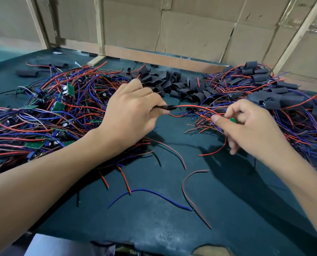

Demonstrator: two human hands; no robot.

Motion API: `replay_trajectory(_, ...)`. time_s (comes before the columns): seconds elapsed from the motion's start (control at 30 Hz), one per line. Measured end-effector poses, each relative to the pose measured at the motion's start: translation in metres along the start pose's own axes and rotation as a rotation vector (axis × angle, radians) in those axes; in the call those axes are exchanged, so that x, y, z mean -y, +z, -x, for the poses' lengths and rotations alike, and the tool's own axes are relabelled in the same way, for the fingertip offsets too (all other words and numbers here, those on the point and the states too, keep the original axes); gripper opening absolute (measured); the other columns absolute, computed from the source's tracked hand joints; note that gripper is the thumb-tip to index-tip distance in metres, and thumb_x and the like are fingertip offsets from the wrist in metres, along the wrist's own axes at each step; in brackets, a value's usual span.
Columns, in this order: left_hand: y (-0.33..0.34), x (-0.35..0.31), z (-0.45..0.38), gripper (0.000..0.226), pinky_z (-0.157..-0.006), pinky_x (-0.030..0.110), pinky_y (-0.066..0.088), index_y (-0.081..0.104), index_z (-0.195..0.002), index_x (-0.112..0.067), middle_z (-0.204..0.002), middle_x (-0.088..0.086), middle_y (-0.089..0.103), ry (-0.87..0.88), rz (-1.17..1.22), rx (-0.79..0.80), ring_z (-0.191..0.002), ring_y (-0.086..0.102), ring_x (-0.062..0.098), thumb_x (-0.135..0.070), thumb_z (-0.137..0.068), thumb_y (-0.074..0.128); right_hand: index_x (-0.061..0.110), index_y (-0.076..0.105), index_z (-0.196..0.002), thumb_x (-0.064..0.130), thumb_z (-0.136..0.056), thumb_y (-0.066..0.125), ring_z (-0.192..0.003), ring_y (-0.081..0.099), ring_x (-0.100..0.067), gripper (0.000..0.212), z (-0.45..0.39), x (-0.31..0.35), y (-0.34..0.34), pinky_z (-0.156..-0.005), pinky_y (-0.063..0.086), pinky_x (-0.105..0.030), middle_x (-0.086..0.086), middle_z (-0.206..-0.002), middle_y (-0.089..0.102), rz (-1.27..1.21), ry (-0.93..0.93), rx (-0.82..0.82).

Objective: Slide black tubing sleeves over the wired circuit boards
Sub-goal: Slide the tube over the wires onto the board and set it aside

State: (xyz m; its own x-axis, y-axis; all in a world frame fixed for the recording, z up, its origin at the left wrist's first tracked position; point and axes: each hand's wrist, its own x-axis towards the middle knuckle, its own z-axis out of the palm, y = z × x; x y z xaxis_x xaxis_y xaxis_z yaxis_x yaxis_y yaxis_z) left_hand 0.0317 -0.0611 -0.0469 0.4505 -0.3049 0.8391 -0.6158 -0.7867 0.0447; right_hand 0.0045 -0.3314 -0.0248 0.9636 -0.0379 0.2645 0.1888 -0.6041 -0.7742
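Black tubing sleeves (174, 84) lie in a loose heap at the far middle of the dark green bench (154, 209), between two tangles of red, blue and brown wire. On the left, the pile of bare circuit boards (59, 106) shows green boards with small parts on them, their leads spreading toward the near edge. On the right, the pile of sleeved boards (276, 93) lies with black tubing already over the boards and the wires trailing out. The left hand (133, 115) reaches in over the left tangle, fingers curled, and pinches a thin black piece (163, 107) at its fingertips; whether that piece is a flattened sleeve or a wire end cannot be told. From that pinch a red wire (196, 107) arcs across the gap toward the right hand (250, 126). The right hand is held just above the near edge of the right tangle, thumb and forefinger closed together on a small green board (233, 119), of which only a corner shows between the fingers; the other fingers are curled loosely below. A few loose leads lie apart on the bare bench in front: a blue wire (150, 194) and a brown wire (191, 196) that cross near their right ends. Behind the bench stands a wall of cardboard (191, 30) braced by wooden battens (100, 24).
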Motion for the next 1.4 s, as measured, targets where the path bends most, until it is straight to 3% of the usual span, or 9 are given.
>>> replay_trajectory(0.13,0.004,-0.004,0.004,0.022,-0.074,0.043,0.051,0.075,-0.094,-0.008,-0.085,0.003,0.072,0.022,-0.028,0.023,-0.079,0.056,0.032,-0.030,-0.093,0.071,0.012,0.058,-0.085,0.006,-0.080,0.075,-0.051,0.048,-0.019,0.019,-0.001,0.008,-0.004,-0.040,0.042,-0.029,-0.001,-0.066,0.053,-0.595,0.146,0.141)
replay_trajectory(0.27,0.006,-0.006,0.005,0.024,-0.079,0.041,0.050,0.075,-0.101,-0.009,-0.091,0.002,0.072,0.000,-0.003,0.051,-0.084,0.055,0.031,-0.032,-0.093,0.071,0.001,0.068,-0.096,-0.005,-0.081,0.060,-0.060,0.044,-0.013,0.018,0.001,0.015,-0.004,-0.043,0.032,-0.023,-0.002,-0.083,0.065,-0.740,0.133,0.247)
replay_trajectory(0.4,0.008,-0.004,0.004,0.033,-0.085,0.042,0.049,0.073,-0.109,-0.011,-0.100,0.002,0.071,-0.020,-0.010,0.061,-0.091,0.054,0.032,-0.039,-0.092,0.070,-0.004,0.074,-0.106,0.002,-0.068,0.046,-0.069,0.046,-0.012,0.047,0.002,0.016,-0.004,-0.053,0.035,-0.022,-0.004,-0.088,0.065,-0.823,0.121,0.374)
replay_trajectory(0.57,0.007,-0.006,0.003,0.036,-0.087,0.044,0.049,0.072,-0.113,-0.010,-0.107,0.002,0.070,0.022,0.038,0.057,-0.094,0.056,0.033,-0.040,-0.093,0.071,0.004,0.072,-0.121,0.002,-0.078,0.049,-0.080,0.057,-0.016,0.049,0.004,0.013,0.000,-0.061,0.044,-0.023,-0.008,-0.096,0.069,-0.730,0.088,0.445)
replay_trajectory(0.73,0.007,-0.012,0.002,0.036,-0.082,0.047,0.049,0.073,-0.112,-0.007,-0.108,0.005,0.070,0.135,0.060,0.022,-0.092,0.060,0.035,-0.038,-0.093,0.072,0.017,0.045,-0.146,0.006,-0.082,0.064,-0.088,0.072,-0.025,0.068,0.010,0.014,0.008,-0.061,0.054,-0.027,-0.021,-0.115,0.073,-0.728,0.087,0.460)
replay_trajectory(0.93,0.004,-0.015,0.003,0.036,-0.082,0.048,0.049,0.072,-0.112,-0.007,-0.109,0.006,0.069,0.160,0.064,0.031,-0.093,0.060,0.036,-0.038,-0.094,0.070,0.009,0.072,-0.104,0.037,-0.069,0.081,-0.058,0.068,-0.024,0.046,0.010,0.016,0.011,-0.035,0.039,-0.024,-0.017,-0.087,0.077,-0.423,0.169,0.262)
replay_trajectory(1.03,0.003,-0.016,0.003,0.036,-0.083,0.048,0.049,0.072,-0.113,-0.007,-0.109,0.006,0.068,0.163,0.063,0.054,-0.094,0.059,0.036,-0.038,-0.094,0.070,0.011,0.077,-0.088,0.028,-0.077,0.082,-0.052,0.060,-0.017,0.021,0.011,0.013,0.009,-0.034,0.031,-0.020,-0.013,-0.081,0.076,-0.404,0.060,0.198)
replay_trajectory(1.23,0.002,-0.022,0.003,0.038,-0.082,0.049,0.049,0.071,-0.114,-0.005,-0.108,0.008,0.068,0.180,0.083,0.087,-0.095,0.059,0.036,-0.037,-0.095,0.069,0.028,0.077,-0.091,0.018,-0.083,0.084,-0.069,0.071,-0.010,0.014,0.017,0.014,0.014,-0.063,0.056,-0.024,0.009,-0.085,0.077,-0.132,-0.269,0.013)
replay_trajectory(1.4,0.001,-0.024,0.004,0.037,-0.081,0.050,0.049,0.070,-0.114,-0.005,-0.107,0.009,0.067,0.177,0.096,0.128,-0.094,0.058,0.035,-0.036,-0.095,0.069,0.026,0.076,-0.099,0.014,-0.085,0.081,-0.085,0.070,0.002,0.019,0.023,0.012,0.022,-0.077,0.049,-0.009,0.021,-0.091,0.074,0.043,-0.479,-0.059)
